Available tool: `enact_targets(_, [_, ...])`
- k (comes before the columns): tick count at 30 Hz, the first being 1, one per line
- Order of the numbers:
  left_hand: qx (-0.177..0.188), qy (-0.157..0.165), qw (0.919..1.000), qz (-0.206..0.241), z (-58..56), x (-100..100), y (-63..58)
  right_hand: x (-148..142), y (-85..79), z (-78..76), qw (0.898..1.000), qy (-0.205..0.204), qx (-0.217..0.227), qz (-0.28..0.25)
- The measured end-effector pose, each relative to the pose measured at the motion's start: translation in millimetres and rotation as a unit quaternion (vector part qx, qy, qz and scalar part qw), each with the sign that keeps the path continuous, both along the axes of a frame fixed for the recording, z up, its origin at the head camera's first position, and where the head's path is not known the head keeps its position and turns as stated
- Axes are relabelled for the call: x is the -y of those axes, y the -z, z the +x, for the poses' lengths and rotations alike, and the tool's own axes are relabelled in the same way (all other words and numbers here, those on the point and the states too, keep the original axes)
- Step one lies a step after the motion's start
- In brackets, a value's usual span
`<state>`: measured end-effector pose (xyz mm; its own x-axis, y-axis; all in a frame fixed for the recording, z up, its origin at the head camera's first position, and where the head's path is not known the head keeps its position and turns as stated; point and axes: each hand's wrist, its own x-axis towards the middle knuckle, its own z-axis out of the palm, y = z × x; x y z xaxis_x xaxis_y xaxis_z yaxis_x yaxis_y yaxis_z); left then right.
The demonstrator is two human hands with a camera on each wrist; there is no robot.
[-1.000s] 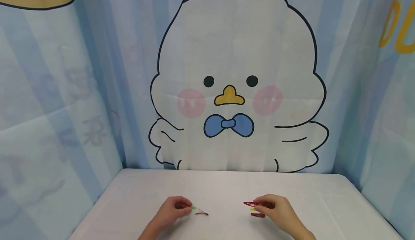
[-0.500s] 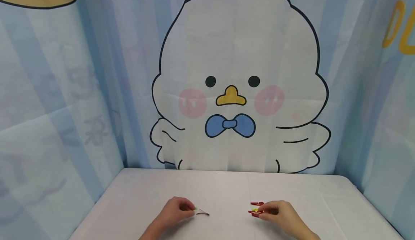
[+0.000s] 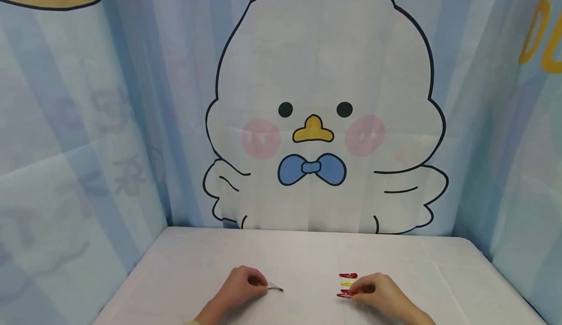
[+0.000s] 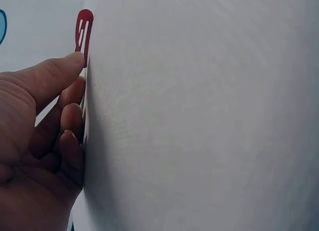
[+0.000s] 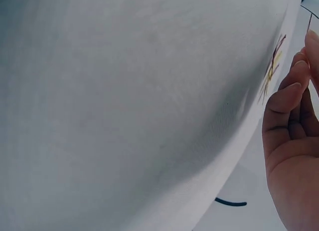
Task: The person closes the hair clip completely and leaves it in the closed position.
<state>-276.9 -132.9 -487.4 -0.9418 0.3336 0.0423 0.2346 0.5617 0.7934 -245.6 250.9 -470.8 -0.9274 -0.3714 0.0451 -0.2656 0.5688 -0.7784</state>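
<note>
My left hand (image 3: pixel 246 283) is low over the white table, left of centre. It pinches a red snap hair clip (image 4: pixel 84 29) between thumb and fingertips; the clip points away from the hand, its narrow end hidden under the thumb. On the right, my right hand (image 3: pixel 377 291) pinches another red snap hair clip (image 3: pixel 343 295) at the near end of a small row. Behind that clip a further red one partly shows, then a yellow hair clip (image 3: pixel 348 283), and a red hair clip (image 3: pixel 349 275) lies farthest back.
The white table (image 3: pixel 307 252) reaches back to a pale blue striped curtain (image 3: pixel 189 120) printed with a large white chick. More curtain (image 3: pixel 79 120) hangs along the left side and the right side.
My right hand has moved toward the near end of the row, and the back red clip now lies free of it. Green seen at my left fingertips earlier no longer shows.
</note>
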Motion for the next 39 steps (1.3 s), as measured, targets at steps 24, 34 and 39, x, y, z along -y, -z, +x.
enact_targets(24, [0.005,0.005,0.9996,-0.028,2.3,-6.8,-3.8,-4.3,1.7,0.6,0.998,0.028,0.049,0.040])
enact_targets(34, [0.005,0.004,0.9997,-0.022,2.6,-5.1,-4.3,-8.0,2.4,0.2,0.999,0.014,0.043,0.026])
enact_targets(39, [-0.008,0.008,0.9999,-0.005,4.5,-2.3,-2.7,-8.1,2.9,0.2,0.998,0.029,0.053,0.025])
